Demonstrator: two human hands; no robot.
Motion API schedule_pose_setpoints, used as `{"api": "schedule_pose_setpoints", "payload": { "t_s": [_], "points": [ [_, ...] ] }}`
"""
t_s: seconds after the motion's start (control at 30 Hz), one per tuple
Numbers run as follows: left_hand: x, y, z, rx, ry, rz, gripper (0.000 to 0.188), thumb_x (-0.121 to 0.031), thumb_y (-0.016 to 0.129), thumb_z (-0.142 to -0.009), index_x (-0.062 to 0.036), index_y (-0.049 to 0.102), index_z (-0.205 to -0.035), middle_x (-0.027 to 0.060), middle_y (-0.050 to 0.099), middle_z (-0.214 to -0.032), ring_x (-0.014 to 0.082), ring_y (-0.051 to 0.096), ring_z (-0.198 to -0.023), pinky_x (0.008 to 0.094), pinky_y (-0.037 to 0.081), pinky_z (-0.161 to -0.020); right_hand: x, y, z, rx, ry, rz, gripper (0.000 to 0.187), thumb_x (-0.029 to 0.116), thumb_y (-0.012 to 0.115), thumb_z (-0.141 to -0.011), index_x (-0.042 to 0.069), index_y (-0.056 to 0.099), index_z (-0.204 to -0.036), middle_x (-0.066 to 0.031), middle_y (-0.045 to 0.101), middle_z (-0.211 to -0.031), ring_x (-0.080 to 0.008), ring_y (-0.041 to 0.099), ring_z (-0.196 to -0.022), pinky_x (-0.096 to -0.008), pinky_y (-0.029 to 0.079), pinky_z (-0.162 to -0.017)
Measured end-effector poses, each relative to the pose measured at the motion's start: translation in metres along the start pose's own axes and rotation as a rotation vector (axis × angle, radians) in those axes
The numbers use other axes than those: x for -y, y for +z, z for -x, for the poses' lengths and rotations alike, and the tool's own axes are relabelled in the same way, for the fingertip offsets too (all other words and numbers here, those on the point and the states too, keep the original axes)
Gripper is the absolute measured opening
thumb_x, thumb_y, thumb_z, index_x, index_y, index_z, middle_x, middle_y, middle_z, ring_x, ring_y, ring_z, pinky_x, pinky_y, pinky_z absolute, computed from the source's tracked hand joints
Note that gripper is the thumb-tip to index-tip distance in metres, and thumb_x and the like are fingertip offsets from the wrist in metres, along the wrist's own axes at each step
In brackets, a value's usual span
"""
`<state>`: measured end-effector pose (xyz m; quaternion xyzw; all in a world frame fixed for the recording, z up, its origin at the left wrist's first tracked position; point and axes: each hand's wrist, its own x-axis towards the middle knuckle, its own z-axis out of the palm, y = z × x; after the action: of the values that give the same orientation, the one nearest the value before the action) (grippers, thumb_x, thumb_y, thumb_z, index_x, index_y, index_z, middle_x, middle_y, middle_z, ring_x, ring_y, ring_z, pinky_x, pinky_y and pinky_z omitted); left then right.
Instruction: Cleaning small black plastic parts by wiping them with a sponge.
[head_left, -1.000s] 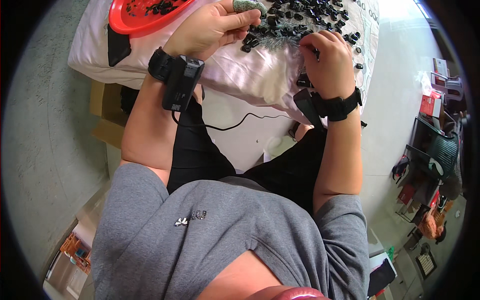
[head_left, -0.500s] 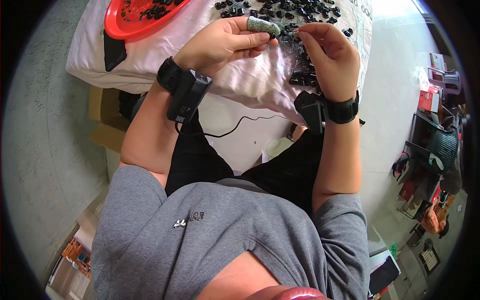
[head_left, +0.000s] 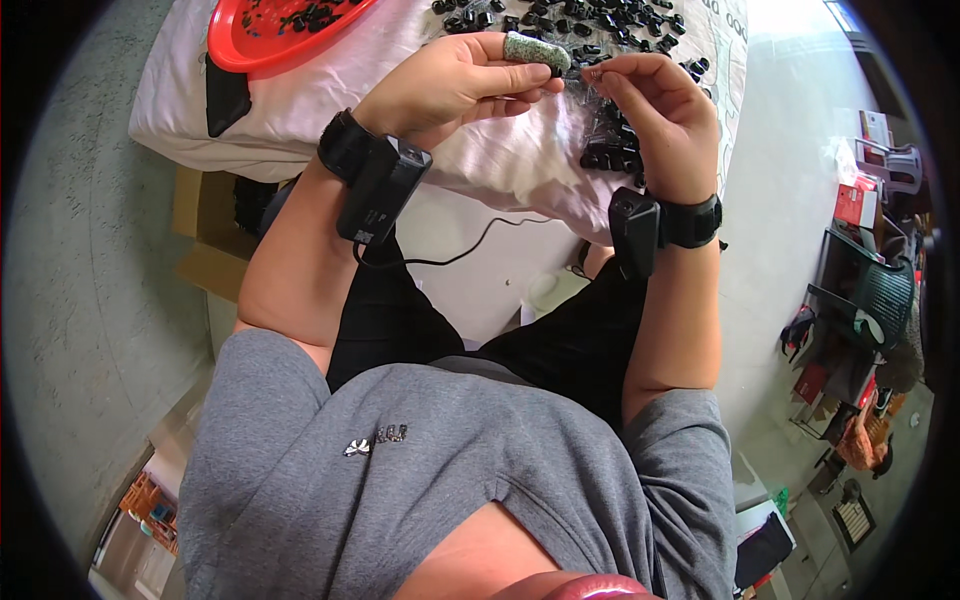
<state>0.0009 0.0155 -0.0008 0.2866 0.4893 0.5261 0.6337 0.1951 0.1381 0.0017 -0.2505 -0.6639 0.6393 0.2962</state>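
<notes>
My left hand (head_left: 450, 85), speckled green cover (head_left: 535, 50) on the index finger, is pinching a small black part (head_left: 557, 71) at its fingertips; my right hand (head_left: 668, 115) is just beside it, thumb and finger pinched together, can't tell on what. Loose black pieces (head_left: 600, 158) litter the pale cloth (head_left: 480, 165); red tray's (head_left: 228, 45) off left.

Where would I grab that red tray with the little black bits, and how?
Take the red tray by its raised rim, probably at the edge nearest the person, coming from that side. The wall curves up there, bare of the small black bits lying inside; grip right of the flat black object. The far rim is out of view.
</notes>
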Motion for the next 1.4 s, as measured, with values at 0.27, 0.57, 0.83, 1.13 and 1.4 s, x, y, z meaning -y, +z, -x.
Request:
{"api": "schedule_pose_setpoints", "payload": {
  "t_s": [0.27,0.57,0.83,1.13,1.4],
  "points": [
    [0.001,0.002,-0.003,0.022,-0.025,-0.028,0.027,-0.013,0.061,-0.097,-0.0044,0.062,-0.123,0.0059,0.068,-0.116,0.0124,0.063,-0.111,0.0266,0.05,-0.099,-0.007,-0.002,0.003,-0.065,-0.085,0.161,0.01,0.003,0.069,-0.086,-0.001,0.069,-0.095,-0.0034,0.072,-0.086,-0.0078,0.066,-0.079,-0.0222,0.052,-0.074],
    [0.004,0.008,-0.005,0.097,-0.043,-0.036,0.032,-0.019,0.064,-0.096,-0.0064,0.061,-0.125,0.003,0.067,-0.114,0.0117,0.062,-0.106,0.0272,0.05,-0.095,0.002,0.002,0.003,-0.02,-0.088,0.208,0.012,0.0,0.068,-0.089,-0.003,0.071,-0.101,-0.0057,0.072,-0.095,-0.0093,0.065,-0.088,-0.0214,0.051,-0.079],
    [0.0,0.006,-0.002,0.094,-0.074,-0.057,0.033,-0.024,0.064,-0.097,-0.0077,0.06,-0.126,0.0009,0.067,-0.112,0.0098,0.061,-0.105,0.0275,0.05,-0.094,0.0,0.006,-0.001,-0.036,-0.064,0.12,0.013,-0.001,0.067,-0.089,-0.003,0.07,-0.101,-0.0081,0.073,-0.097,-0.0109,0.066,-0.088,-0.0219,0.051,-0.08],
    [0.002,0.003,0.0,0.101,-0.07,-0.041,0.031,-0.024,0.064,-0.097,-0.0083,0.062,-0.123,0.0004,0.068,-0.109,0.0067,0.063,-0.098,0.0239,0.052,-0.09,-0.003,0.013,-0.001,-0.072,-0.229,0.303,0.01,-0.002,0.067,-0.087,-0.003,0.07,-0.097,-0.0063,0.072,-0.091,-0.0129,0.068,-0.088,-0.0238,0.053,-0.081],
    [0.002,-0.003,-0.001,0.061,-0.04,-0.041,0.026,-0.019,0.065,-0.096,-0.0071,0.064,-0.119,0.0023,0.069,-0.109,0.0086,0.064,-0.097,0.0226,0.054,-0.087,0.0,0.004,0.003,-0.157,-0.382,0.75,0.011,0.002,0.072,-0.08,0.004,0.073,-0.091,-0.0062,0.071,-0.086,-0.0159,0.068,-0.078,-0.0268,0.053,-0.075]
  ]
}}
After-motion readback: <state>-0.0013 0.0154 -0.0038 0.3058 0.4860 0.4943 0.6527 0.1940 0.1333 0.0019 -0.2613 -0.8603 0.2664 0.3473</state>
